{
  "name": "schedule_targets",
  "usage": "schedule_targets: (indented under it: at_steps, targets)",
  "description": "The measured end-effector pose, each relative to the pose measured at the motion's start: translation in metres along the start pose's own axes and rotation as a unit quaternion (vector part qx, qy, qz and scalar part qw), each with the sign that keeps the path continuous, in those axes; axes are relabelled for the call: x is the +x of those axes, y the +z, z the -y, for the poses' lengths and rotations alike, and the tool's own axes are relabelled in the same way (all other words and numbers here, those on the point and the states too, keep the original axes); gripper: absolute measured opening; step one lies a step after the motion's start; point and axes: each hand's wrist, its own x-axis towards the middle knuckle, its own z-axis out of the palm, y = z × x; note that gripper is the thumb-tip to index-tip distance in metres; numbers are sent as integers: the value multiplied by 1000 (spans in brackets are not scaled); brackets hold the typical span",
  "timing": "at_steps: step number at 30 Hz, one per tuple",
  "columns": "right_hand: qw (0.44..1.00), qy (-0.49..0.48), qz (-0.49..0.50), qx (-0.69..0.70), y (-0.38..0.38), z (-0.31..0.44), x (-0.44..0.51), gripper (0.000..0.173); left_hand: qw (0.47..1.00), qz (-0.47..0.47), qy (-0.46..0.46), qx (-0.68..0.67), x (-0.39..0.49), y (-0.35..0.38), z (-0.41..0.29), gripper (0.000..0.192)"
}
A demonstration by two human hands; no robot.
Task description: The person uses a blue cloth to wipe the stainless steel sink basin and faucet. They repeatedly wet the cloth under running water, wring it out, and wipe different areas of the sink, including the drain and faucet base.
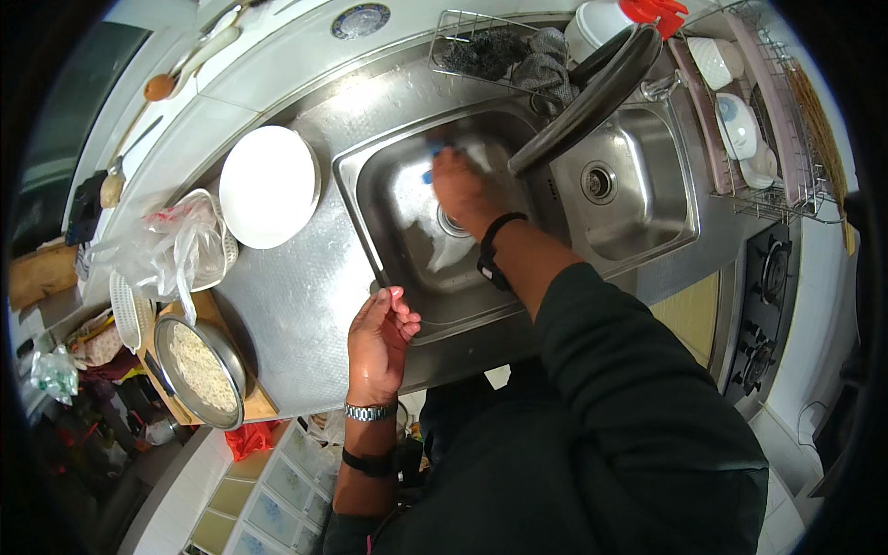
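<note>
My right hand (463,187) is inside the larger basin of a stainless steel sink (409,277), above its drain and blurred. It grips a small blue thing (431,166), mostly hidden by the fingers; its kind cannot be told. Wet, light patches show on the basin floor around the hand. My left hand (381,333) is at the basin's front left corner, palm up with the fingers curled and wet; nothing is seen in it. A dark, thick faucet spout (590,104) reaches over the divider between the basins.
A white plate (269,187) lies left of the sink. Beyond it are a white basket (225,236) with plastic bags and a metal bowl (201,374) of pale food on a wooden board. A wire basket (444,41) holds scourers behind; a dish rack (721,146) stands right, near a gas stove (760,312).
</note>
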Motion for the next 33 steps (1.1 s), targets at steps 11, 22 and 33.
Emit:
schedule_targets:
  at_steps: [11,22,33]
  targets:
    - [879,-320,272,224,2,-23,-112,18,1000,0,28,6,4,9,-22,26]
    - [808,-211,374,403,-88,-128,-145,14,999,3,36,-21,-4,1,-24,25]
    - [712,-536,116,440,-147,-8,-192,15,998,1,49,-37,-9,-7,-19,24]
